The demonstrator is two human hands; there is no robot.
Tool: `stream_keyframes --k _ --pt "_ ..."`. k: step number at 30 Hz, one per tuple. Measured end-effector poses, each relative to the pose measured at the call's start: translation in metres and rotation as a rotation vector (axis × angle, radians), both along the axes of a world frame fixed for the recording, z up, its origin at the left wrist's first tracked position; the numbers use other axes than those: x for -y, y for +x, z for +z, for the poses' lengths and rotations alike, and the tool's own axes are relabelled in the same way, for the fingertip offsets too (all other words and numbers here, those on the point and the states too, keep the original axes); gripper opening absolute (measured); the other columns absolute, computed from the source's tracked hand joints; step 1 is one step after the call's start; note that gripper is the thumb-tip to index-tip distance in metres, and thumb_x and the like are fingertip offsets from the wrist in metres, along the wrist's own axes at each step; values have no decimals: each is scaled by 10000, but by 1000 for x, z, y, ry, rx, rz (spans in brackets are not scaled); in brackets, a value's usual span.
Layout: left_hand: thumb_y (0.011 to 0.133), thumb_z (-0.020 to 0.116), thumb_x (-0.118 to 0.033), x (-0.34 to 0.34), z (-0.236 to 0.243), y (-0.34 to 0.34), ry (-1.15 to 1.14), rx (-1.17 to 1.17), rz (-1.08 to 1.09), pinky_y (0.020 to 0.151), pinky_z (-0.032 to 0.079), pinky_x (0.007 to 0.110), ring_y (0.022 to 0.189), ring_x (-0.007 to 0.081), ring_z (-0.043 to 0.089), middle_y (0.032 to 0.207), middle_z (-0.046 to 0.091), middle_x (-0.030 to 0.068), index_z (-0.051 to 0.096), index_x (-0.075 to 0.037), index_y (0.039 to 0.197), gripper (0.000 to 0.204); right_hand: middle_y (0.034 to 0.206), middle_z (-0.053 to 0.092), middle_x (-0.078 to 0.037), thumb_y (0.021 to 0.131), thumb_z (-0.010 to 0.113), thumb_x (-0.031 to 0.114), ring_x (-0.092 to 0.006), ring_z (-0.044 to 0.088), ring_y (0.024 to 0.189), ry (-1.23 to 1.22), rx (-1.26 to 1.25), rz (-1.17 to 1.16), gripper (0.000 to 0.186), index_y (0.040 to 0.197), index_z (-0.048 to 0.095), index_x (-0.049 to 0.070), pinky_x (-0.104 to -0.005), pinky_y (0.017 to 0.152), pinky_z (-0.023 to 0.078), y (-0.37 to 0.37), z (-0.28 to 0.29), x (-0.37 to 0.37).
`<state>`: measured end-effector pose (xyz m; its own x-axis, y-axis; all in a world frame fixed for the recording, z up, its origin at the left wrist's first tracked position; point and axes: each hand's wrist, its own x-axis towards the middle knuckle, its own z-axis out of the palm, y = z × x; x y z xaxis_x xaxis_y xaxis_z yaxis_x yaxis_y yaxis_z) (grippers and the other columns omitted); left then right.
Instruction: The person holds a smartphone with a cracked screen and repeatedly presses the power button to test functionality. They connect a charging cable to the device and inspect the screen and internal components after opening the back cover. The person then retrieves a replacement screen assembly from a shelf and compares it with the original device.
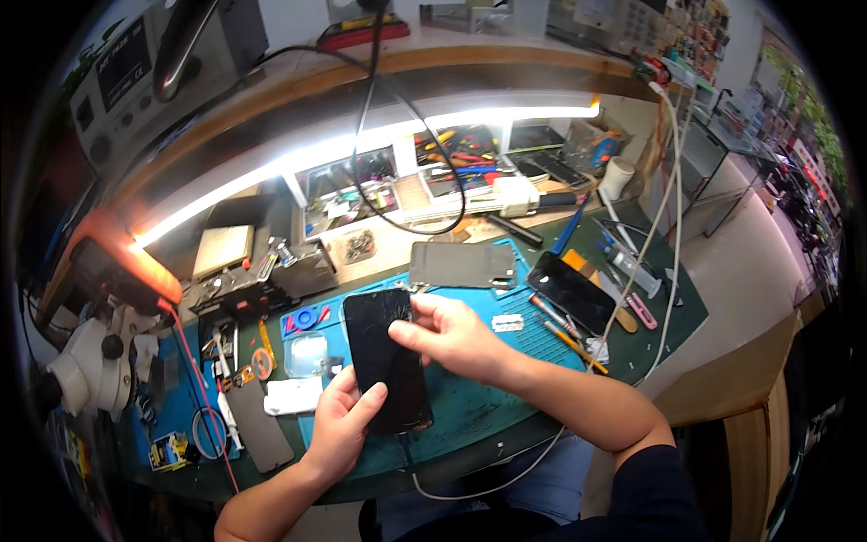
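Observation:
Between my two hands is a black smartphone [386,361] with a dark screen, its upper right corner cracked. My left hand [348,411] grips its lower left edge, thumb on the glass. At the upper right edge, my right hand [447,336] pinches the phone, thumb over the front and fingers partly hidden behind. A cable [408,452] runs into the phone's bottom end and loops away to the right. Beneath lies a blue repair mat [488,397]. Beyond the phone rests a grey phone screen panel [461,264].
Another black phone [573,294] lies on the right among screwdrivers, a syringe [637,271] and pry tools. On the left stand a white microscope [86,370] and an orange multimeter [135,266]. A lit shelf [397,68] spans the back, with a black cable [364,135] hanging down from it.

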<state>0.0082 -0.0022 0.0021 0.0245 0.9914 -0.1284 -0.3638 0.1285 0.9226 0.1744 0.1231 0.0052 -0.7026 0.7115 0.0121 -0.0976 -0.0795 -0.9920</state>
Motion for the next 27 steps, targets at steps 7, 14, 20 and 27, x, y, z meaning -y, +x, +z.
stream_keyframes --k 7,14,20,27 --pt "984 536 -112 0 -5 -7 77 96 46 1011 484 371 1174 201 582 1277 579 146 426 34 1345 404 983 657 -9 986 573 300 -80 615 875 -439 -147 123 283 1116 640 58 -228 697 494 6 9 -1" --pt "984 530 -72 0 -2 -7 61 143 76 999 479 330 1153 164 585 1263 582 119 419 13 1343 386 1002 668 -4 953 632 274 -80 622 918 -509 -134 141 271 1122 648 63 -236 748 490 7 6 -3" --pt "984 525 -66 0 -4 -7 63 137 88 1000 475 326 1157 161 581 1270 580 120 412 10 1351 391 938 648 14 943 650 250 -69 607 859 -552 -133 126 186 1025 648 83 -234 719 497 6 8 -3" --pt "986 532 -71 -1 -1 -6 71 128 82 992 476 322 1152 159 583 1279 580 122 412 14 1363 405 987 672 6 938 659 287 -71 621 908 -541 -123 145 229 1068 662 99 -237 760 484 7 1 -6"
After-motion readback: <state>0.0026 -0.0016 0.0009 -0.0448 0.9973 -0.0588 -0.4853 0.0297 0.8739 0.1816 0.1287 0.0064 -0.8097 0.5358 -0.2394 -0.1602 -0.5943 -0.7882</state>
